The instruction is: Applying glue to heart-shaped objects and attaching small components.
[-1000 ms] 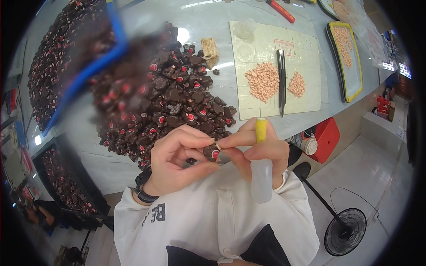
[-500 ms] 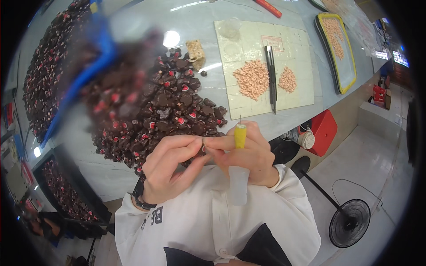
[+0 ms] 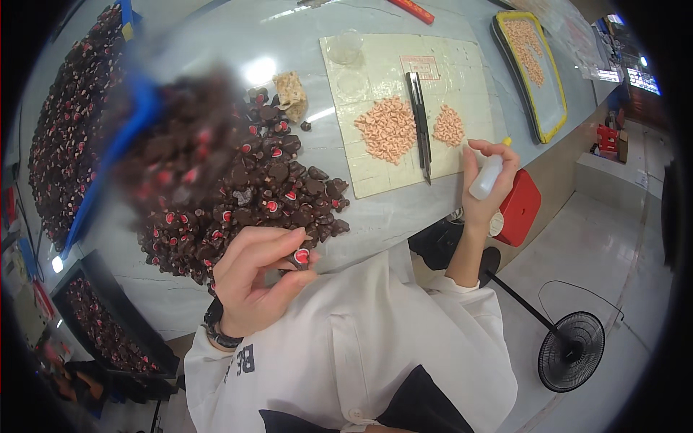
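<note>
My left hand [image 3: 253, 285] pinches a small dark brown figure-like piece [image 3: 301, 257] with a red and white patch, between thumb and fingertips. A large heap of the same dark pieces [image 3: 278, 189] lies just beyond it. Farther right, my right hand [image 3: 478, 209] is wrapped round a translucent white squeeze bottle [image 3: 487, 177] with a yellow tip, near the right edge of a pale board [image 3: 361, 184]. On that board are a larger pile of tiny peach-coloured bits [image 3: 388, 130], a smaller pile [image 3: 448, 125], and dark tweezers [image 3: 420, 126] between them.
A blue bar [image 3: 108, 169] separates another heap [image 3: 68, 130] at the left. Below it stands a black bin [image 3: 155, 317] of dark pieces. A yellow-rimmed tray [image 3: 552, 108] holds more peach bits. A red stool [image 3: 521, 209] and black fan [image 3: 570, 351] stand right.
My hands were together at the piece. The right hand has moved away to the right with the bottle, while the left keeps the piece. The view has shifted slightly.
</note>
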Action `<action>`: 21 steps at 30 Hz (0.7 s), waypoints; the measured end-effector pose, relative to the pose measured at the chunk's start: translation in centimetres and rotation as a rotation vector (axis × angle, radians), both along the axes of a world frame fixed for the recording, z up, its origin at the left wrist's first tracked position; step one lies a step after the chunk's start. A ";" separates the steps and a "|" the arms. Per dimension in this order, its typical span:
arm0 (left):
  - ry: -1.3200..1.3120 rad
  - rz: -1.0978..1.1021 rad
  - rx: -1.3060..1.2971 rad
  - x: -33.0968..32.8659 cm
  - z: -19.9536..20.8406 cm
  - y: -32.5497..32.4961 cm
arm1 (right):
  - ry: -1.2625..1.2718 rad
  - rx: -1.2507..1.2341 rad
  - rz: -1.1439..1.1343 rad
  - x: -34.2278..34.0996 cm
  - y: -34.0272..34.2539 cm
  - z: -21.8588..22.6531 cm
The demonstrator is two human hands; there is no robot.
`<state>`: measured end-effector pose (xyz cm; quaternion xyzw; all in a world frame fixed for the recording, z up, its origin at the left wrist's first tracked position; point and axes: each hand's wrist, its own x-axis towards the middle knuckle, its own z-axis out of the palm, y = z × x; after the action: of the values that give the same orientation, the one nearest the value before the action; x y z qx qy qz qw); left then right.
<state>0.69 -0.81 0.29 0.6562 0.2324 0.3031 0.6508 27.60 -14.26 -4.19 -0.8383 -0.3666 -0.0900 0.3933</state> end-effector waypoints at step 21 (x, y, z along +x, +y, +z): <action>0.072 -0.146 -0.248 0.1 0.6 0.1 | -0.191 -0.148 0.096 0.0 0.4 -1.5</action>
<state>0.80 -0.73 0.91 0.5964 0.2426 0.2004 0.7384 27.57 -13.91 -5.71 -0.8342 -0.4479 -0.1233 0.2973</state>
